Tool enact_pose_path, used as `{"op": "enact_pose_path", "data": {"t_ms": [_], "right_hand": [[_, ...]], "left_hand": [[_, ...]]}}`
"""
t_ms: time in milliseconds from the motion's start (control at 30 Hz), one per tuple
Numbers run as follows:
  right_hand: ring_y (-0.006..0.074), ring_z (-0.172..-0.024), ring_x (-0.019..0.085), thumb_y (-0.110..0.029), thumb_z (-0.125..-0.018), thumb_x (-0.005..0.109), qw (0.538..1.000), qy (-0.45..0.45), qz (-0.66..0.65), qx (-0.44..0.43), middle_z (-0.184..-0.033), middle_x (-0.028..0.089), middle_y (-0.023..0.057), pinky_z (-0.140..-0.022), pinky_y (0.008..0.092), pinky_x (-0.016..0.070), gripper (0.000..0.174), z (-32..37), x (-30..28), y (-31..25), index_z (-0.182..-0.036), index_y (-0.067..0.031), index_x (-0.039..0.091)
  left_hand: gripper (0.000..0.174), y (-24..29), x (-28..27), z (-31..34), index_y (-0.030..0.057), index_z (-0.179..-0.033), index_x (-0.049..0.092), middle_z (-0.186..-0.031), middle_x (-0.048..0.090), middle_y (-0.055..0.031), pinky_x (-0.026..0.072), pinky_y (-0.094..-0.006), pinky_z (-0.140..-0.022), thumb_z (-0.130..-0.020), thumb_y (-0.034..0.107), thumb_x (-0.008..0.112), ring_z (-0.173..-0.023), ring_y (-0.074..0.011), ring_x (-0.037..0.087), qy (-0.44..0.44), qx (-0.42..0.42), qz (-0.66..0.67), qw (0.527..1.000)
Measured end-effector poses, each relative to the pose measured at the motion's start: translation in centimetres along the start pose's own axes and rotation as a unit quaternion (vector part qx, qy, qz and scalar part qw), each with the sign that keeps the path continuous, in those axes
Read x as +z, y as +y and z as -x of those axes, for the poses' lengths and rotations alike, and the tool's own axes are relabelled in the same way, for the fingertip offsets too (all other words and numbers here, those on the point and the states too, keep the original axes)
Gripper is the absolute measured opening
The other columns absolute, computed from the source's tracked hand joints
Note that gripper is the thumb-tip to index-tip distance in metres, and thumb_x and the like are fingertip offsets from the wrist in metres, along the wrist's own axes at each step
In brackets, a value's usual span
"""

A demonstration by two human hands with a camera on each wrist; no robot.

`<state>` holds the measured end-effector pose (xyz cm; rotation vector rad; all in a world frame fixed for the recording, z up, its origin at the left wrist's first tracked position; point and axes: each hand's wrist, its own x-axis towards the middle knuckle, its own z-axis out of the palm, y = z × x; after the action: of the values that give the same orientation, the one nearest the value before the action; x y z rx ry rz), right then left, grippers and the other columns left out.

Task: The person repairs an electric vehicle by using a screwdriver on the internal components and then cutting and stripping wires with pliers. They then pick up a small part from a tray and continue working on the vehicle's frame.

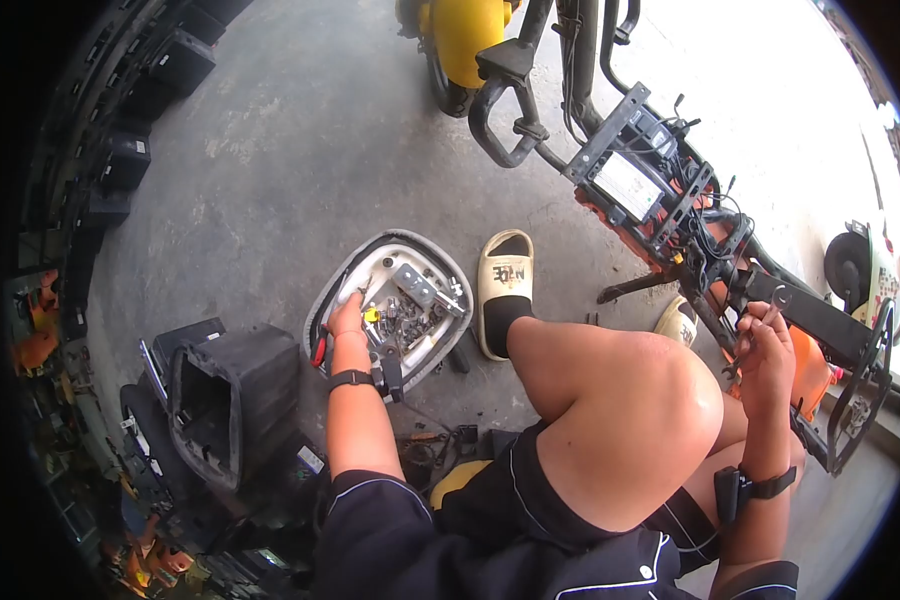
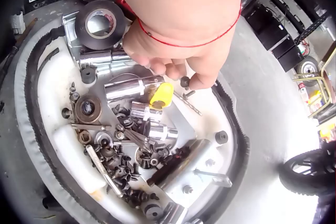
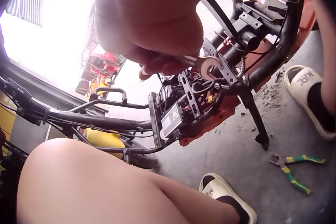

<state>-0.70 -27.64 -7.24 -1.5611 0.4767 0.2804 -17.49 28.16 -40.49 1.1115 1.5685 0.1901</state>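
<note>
My left hand reaches into an upturned scooter seat, whose white underside holds loose hardware. In the left wrist view a small dark bolt shows between thumb and fingers; I cannot tell whether they pinch it. Close to the fingertips lie a yellow-capped piece, a long chrome socket and a thin drill bit. A heap of dark screws fills the lower part. Raised beside the right knee, my right hand grips a wrench, its open-ended head sticking out past the fingers.
A stripped scooter frame with exposed wiring stands ahead to the right. Green-handled pliers lie on the floor near it. A roll of black tape sits at the seat's edge. A black open bin stands at left.
</note>
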Motion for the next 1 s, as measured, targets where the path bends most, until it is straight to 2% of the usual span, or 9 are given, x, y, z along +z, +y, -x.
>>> {"op": "enact_pose_path", "data": {"t_ms": [133,200,233,333,400,533,600,800,1000], "right_hand": [[0.0102,-0.073,0.053,-0.006,-0.096,0.053,1.000,-0.007,-0.005,-0.002,-0.091,0.062,0.0058,-0.069,0.0228,0.0440,0.022,0.1,-0.1,0.0,-0.117,-0.0002,0.059],[0.0102,-0.073,0.053,-0.006,-0.096,0.053,1.000,-0.007,-0.002,0.003,-0.091,0.062,0.0059,-0.069,0.0228,0.0440,0.022,0.1,0.0,0.0,-0.117,-0.0002,0.059],[0.0103,-0.072,0.053,-0.006,-0.096,0.053,1.000,-0.008,0.001,0.006,-0.091,0.062,0.0058,-0.069,0.0228,0.0440,0.022,0.1,-0.1,0.1,-0.116,-0.0003,0.059],[0.0103,-0.072,0.053,-0.006,-0.096,0.053,1.000,-0.009,0.006,0.010,-0.091,0.062,0.0055,-0.068,0.0226,0.0440,0.022,0.0,-0.1,0.0,-0.116,-0.0007,0.060],[0.0102,-0.072,0.053,-0.006,-0.096,0.053,1.000,-0.010,0.006,0.012,-0.091,0.062,0.0054,-0.068,0.0226,0.0439,0.022,-0.1,0.0,0.1,-0.116,-0.0009,0.060],[0.0100,-0.072,0.053,-0.006,-0.096,0.054,1.000,-0.007,0.008,0.006,-0.091,0.063,0.0052,-0.068,0.0222,0.0437,0.022,-0.1,-0.1,0.0,-0.116,-0.0012,0.060],[0.0098,-0.072,0.053,-0.006,-0.096,0.054,1.000,-0.009,0.014,0.008,-0.091,0.063,0.0052,-0.069,0.0220,0.0436,0.022,0.0,0.0,0.0,-0.116,-0.0012,0.060],[0.0095,-0.072,0.052,-0.006,-0.096,0.053,1.000,-0.002,0.024,0.008,-0.091,0.063,0.0050,-0.069,0.0214,0.0432,0.021,-0.1,0.1,0.0,-0.115,-0.0015,0.061],[0.0083,-0.072,0.051,-0.007,-0.097,0.053,0.998,0.001,0.064,-0.012,-0.091,0.064,0.0041,-0.069,0.0207,0.0422,0.020,-0.4,0.0,0.1,-0.114,-0.0028,0.062]], "left_hand": [[0.035,-0.5,-2.1,0.8,-0.0111,-0.099,0.071,-0.092,0.072,-0.0117,0.0532,-0.0324,-0.070,-0.077,0.016,0.074,-0.077,-0.0192,0.067,-0.062,0.035,-0.128,0.989],[0.035,-1.0,-2.6,1.9,-0.0075,-0.097,0.072,-0.087,0.072,-0.0093,0.0521,-0.0317,-0.069,-0.078,0.021,0.075,-0.076,-0.0167,0.066,-0.063,0.127,-0.179,0.974],[0.035,-1.0,-2.7,2.3,-0.0075,-0.097,0.072,-0.087,0.072,-0.0093,0.0521,-0.0317,-0.069,-0.078,0.021,0.075,-0.076,-0.0167,0.066,-0.062,0.127,-0.178,0.974],[0.035,-0.3,-2.4,4.0,-0.0015,-0.098,0.074,-0.082,0.072,-0.0089,0.0523,-0.0338,-0.068,-0.078,0.027,0.076,-0.074,-0.0171,0.067,-0.111,0.216,-0.271,0.931],[0.034,1.1,-2.2,5.3,0.0044,-0.099,0.075,-0.082,0.072,-0.0132,0.0535,-0.0359,-0.071,-0.079,0.031,0.077,-0.074,-0.0229,0.069,-0.142,0.278,-0.446,0.839],[0.032,2.3,-0.7,4.8,0.0085,-0.099,0.076,-0.086,0.073,-0.0169,0.0543,-0.0389,-0.075,-0.080,0.034,0.076,-0.081,-0.0303,0.070,-0.097,0.292,-0.456,0.835],[0.032,2.4,-0.2,4.0,0.0106,-0.098,0.077,-0.093,0.074,-0.0179,0.0544,-0.0424,-0.079,-0.082,0.038,0.073,-0.089,-0.0346,0.071,0.020,0.304,-0.473,0.827],[0.027,2.7,1.8,4.8,0.0162,-0.099,0.079,-0.098,0.075,-0.0141,0.0548,-0.0442,-0.081,-0.084,0.038,0.071,-0.093,-0.0355,0.071,0.133,0.186,-0.440,0.869],[0.026,1.7,2.6,4.2,0.0160,-0.098,0.080,-0.097,0.075,-0.0140,0.0552,-0.0440,-0.080,-0.083,0.035,0.070,-0.092,-0.0352,0.071,0.175,0.161,-0.380,0.894]]}}
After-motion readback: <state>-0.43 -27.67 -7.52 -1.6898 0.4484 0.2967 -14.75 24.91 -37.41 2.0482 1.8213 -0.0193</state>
